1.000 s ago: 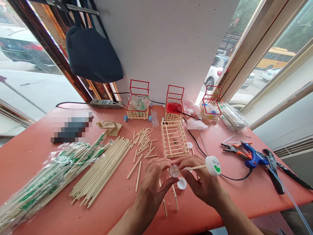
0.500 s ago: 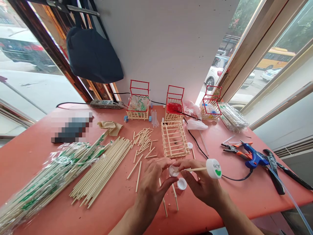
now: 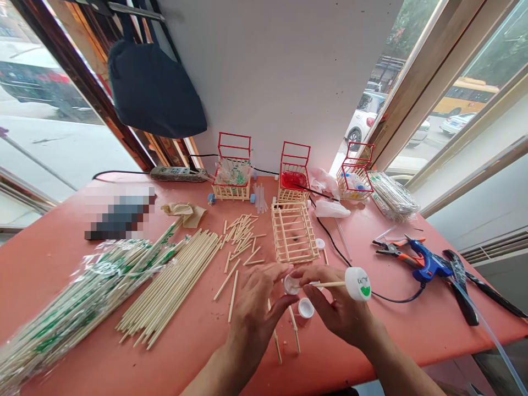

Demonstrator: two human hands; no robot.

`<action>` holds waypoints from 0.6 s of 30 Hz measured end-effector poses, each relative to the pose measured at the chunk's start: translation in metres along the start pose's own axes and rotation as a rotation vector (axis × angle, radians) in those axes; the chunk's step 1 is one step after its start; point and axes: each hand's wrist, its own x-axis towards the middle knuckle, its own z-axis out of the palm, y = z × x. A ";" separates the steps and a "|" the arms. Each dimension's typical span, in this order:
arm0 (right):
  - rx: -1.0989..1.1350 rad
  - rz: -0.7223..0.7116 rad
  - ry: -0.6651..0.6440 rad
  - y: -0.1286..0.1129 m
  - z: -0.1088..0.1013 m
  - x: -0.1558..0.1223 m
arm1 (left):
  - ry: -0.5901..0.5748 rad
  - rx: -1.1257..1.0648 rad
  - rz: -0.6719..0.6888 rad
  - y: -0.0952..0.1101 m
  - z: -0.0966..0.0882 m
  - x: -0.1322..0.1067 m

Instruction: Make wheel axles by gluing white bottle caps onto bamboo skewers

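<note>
The white plastic cap [image 3: 358, 283] on the far end of the thin wooden stick [image 3: 330, 284] bears a green mark and tiny dark lettering, too small to read. The right hand [image 3: 338, 316] has thumb and fingers closed tight on that stick, above the near middle of the red table [image 3: 412, 324]. The left hand [image 3: 253, 308] pinches a small translucent cap [image 3: 292, 284] at the stick's other end, fingertips closed on it. A small white cap [image 3: 306, 308] lies on the table just beneath. The wrapped chopsticks [image 3: 74, 308] at the left carry green print, unreadable; bare bamboo sticks [image 3: 177, 286] lie beside them. A wooden lattice frame [image 3: 293, 234] sits just beyond the hands. A blue glue gun [image 3: 427, 265] and orange-handled pliers [image 3: 391, 248] lie to the right, and a black cable [image 3: 396, 300] curves near the capped stick.
</note>
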 end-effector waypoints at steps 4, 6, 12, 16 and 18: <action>-0.008 -0.018 0.026 0.001 0.000 -0.001 | -0.005 0.074 0.016 -0.002 -0.002 0.001; -0.020 -0.028 0.034 0.000 0.000 -0.001 | -0.028 0.083 0.027 -0.002 -0.003 0.001; -0.036 -0.066 0.049 -0.003 -0.002 0.005 | -0.004 0.052 0.037 0.001 -0.003 0.004; -0.090 -0.072 0.085 -0.005 -0.003 0.008 | 0.003 0.052 0.044 0.002 -0.003 0.005; -0.094 -0.083 0.080 -0.005 -0.003 0.008 | 0.000 0.054 0.056 0.003 -0.003 0.005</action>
